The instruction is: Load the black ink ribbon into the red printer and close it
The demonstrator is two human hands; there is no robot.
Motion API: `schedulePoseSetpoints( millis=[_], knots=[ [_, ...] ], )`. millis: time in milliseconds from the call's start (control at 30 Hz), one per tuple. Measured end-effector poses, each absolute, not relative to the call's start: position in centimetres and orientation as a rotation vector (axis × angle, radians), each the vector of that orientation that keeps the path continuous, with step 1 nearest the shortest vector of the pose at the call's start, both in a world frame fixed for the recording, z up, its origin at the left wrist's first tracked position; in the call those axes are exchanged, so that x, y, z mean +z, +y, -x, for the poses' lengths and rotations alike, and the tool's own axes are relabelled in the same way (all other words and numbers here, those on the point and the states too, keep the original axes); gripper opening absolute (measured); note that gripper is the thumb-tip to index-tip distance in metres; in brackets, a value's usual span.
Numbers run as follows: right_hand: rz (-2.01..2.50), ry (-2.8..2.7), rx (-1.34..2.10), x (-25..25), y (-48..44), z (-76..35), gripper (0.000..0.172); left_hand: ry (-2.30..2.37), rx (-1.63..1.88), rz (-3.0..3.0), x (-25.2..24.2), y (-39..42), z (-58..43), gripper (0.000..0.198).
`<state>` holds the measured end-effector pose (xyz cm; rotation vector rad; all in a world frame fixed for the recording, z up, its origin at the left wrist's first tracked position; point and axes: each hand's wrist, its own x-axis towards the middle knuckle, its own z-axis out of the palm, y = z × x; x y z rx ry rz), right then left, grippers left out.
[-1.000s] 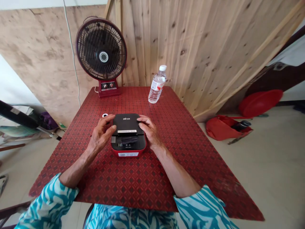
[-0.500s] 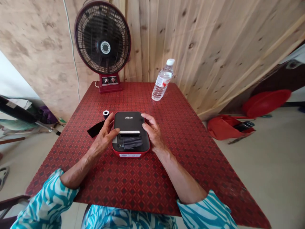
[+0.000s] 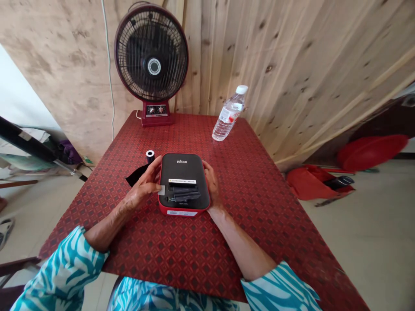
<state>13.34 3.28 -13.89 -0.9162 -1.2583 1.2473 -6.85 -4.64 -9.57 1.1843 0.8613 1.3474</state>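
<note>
A label printer (image 3: 184, 172), black on top with red sides, sits on the red patterned table. A dark crumpled strip (image 3: 186, 193) lies at its slot, just below a white sticker. My left hand (image 3: 145, 181) grips the printer's left side, its thumb by a grey tab at the edge. Along the right side, my right hand (image 3: 212, 183) is wrapped round the casing, with part of its fingers hidden. Behind my left hand stands a small roll (image 3: 150, 155) with a white core, and a black strip (image 3: 136, 174) lies beside it.
A dark red fan (image 3: 152, 65) stands at the table's back left. To the back right is a clear plastic bottle (image 3: 228, 114) with a white cap. A wooden wall rises behind the table (image 3: 259, 224). A red bag (image 3: 308, 181) rests on the floor at right.
My right thumb has moved off the printer's top to its side, and my left thumb has slid lower along the edge. The whole view has shifted slightly.
</note>
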Motion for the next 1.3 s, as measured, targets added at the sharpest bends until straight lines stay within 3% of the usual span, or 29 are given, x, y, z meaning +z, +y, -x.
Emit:
schedulePoseSetpoints(
  millis=[533,967,1300],
  knots=[
    [0.931,-1.184,1.333,-14.2,3.2,-13.3,0.038,0.865,1.248,-1.247,-11.1,-4.7,7.9,0.091],
    [0.979,-1.307,1.107,-13.8,3.0,-13.0,0.041,0.834,1.301,-1.211,-11.0,-5.1,6.9,0.086],
    [0.936,-1.27,1.162,-13.9,3.2,-12.8,0.042,1.038,1.234,-1.428,-9.5,-5.0,8.0,0.074]
  ],
)
